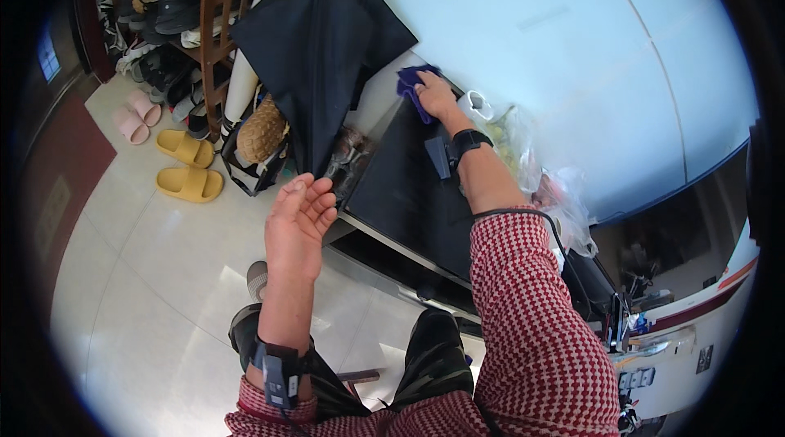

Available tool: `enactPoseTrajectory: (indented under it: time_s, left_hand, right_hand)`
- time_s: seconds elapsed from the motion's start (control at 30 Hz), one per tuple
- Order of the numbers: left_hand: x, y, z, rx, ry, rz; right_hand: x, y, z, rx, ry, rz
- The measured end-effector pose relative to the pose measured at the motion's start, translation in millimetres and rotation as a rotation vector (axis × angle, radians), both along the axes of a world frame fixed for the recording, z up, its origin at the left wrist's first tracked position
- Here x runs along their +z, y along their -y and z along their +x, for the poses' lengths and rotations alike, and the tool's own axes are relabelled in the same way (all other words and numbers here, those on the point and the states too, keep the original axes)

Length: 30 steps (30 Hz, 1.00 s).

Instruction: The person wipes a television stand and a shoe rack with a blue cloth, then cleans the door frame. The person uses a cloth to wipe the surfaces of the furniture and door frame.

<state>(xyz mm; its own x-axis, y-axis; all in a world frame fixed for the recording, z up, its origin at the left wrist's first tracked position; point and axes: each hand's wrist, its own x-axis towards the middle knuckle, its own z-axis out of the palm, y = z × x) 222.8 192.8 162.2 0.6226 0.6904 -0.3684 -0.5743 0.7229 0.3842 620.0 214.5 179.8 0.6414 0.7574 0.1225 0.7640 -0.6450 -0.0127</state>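
Observation:
My right hand (436, 93) presses a purple cloth (412, 82) against the far left end of a low cabinet's black top (408, 173), close to the wall. The cloth is bunched under the fingers. My left hand (300, 216) is raised in the air with nothing in it, palm turned inward and fingers loosely curled apart. Beyond its fingertips hangs a dark umbrella (319, 38), partly spread, its lower part narrowing to a point. Behind the umbrella's lower end, a clear plastic wrapping (351, 158) shows beside the cabinet.
A white roll (476, 104) and clear plastic bags (512, 139) stand along the cabinet's wall side. To the left are a wooden shoe rack (211, 38), yellow slippers (189, 184), pink slippers (136, 117) and a bag holding a woven brown item (262, 130). A television (668, 241) is at right.

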Motion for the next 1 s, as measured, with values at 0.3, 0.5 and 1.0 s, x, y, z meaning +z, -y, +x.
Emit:
enactPoseTrajectory:
  time_s: [0.3, 0.5, 1.0]
  left_hand:
    - [-3, 7, 3, -0.010, -0.019, 0.004]
    - [-7, 4, 2, 0.001, -0.034, 0.017]
    - [-13, -6, 2, 0.055, -0.060, 0.015]
  right_hand:
    - [12, 96, -120, 0.504, -0.073, 0.124]
    - [15, 22, -8, 0.045, -0.052, -0.093]
    - [5, 107, -186, 0.628, 0.029, 0.187]
